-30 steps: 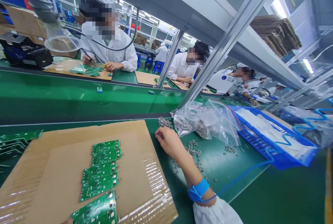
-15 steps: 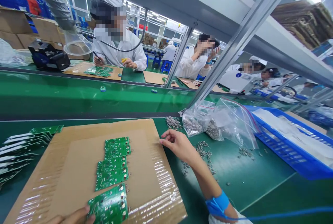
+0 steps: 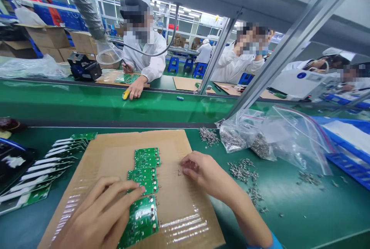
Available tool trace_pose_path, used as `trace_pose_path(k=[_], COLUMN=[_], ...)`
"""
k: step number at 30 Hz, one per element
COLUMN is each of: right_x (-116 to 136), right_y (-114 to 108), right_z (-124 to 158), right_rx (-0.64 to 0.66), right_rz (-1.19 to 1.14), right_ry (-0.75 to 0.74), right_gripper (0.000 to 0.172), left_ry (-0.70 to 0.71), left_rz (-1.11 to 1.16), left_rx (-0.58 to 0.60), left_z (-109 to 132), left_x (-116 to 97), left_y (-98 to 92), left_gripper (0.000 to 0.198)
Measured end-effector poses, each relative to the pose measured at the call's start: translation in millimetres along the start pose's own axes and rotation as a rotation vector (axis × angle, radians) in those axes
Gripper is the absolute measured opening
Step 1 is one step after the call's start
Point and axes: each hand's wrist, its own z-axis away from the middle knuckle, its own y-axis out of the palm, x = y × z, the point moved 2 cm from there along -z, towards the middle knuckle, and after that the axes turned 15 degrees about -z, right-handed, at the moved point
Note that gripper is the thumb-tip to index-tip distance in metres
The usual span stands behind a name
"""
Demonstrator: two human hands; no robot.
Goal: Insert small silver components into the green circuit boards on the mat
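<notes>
Your left hand (image 3: 98,214): open, fingertips on boards (image 3: 143,175) | your right hand (image 3: 208,175): half-curled, gripping nothing visible, near them | cardboard (image 3: 170,145): free strip between

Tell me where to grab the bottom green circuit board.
Probably grip the green circuit board by its left edge, coming from the left, where your left hand lies. Small metal parts seem to stick out along its right edge, and the next board sits close above.

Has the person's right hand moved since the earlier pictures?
Yes: the right hand has moved left against the cardboard sheet, from its right edge to over the sheet, near the green circuit boards.
</notes>
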Motion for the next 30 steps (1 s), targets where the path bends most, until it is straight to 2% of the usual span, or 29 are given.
trace_pose_path(k=[6,10,13,17,21,23,25,28,30], right_x=[2,3,2,2,5,7,9,12,13], right_y=[20,23,19,18,19,19,20,21,22], right_z=[10,10,13,13,11,10,11,13,14], right_rx=[-0.069,-0.046,0.043,0.141,0.141,0.099,0.048,0.007,0.009], right_rz=[0.106,0.033,-0.124,-0.324,-0.435,-0.384,-0.293,-0.164,-0.167], right_ry=[0.085,0.064,0.085,0.076,0.021,-0.007,-0.064,-0.203,-0.256], right_gripper=[0.005,0.013,0.012,0.018,0.021,0.021,0.019,0.018,0.018], left_ry=[-0.009,-0.025,-0.057,-0.198,-0.286,-0.338,-0.385,-0.386,-0.366], left_rz=[0.121,0.16,0.253,0.461,0.766,0.846,0.847,0.836,0.868], left_rx=[-0.083,-0.068,0.024,0.309,0.559,0.59,0.552,0.494,0.491], left_z=[-11,-6,-15,-54,-91,-98,-99,-96,-95], left_x=[-11,-14,-18,-23,-26,-27,-28,-28,-27], left_y=[-0.3,0.4,2.3,14.7,31.2,38.6,44.5,49.6,50.6], left_gripper=[0.033,0.034,0.031,0.021,0.016,0.015,0.015,0.017,0.019])
